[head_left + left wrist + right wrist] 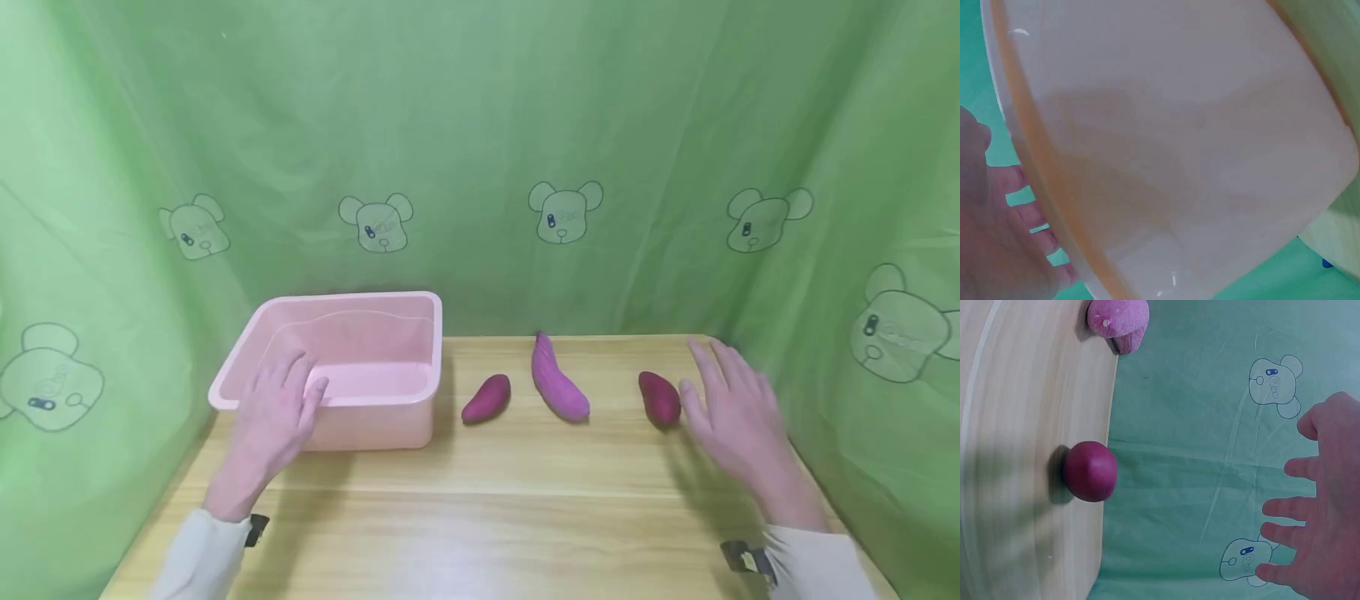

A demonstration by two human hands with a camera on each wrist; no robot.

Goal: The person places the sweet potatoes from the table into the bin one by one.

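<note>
A pink plastic basin (372,426) stands on the left of the table. Over its front rim is my left hand (273,408), fingers spread; the left wrist view shows its fingertips right at the basin's rim. On the right, my right hand (738,417) hovers with fingers apart and nothing in it. Just left of its thumb lies a dark purple sweet potato (660,400), seen end-on in the right wrist view. Another dark sweet potato (487,399) rests beside the basin. Between the two is a longer, curved, lighter purple vegetable (558,385).
The wooden table (480,517) runs back to a green curtain (480,125) printed with bear heads. This curtain also encloses the left and right sides. Dark straps circle both wrists at the light sleeves (813,562).
</note>
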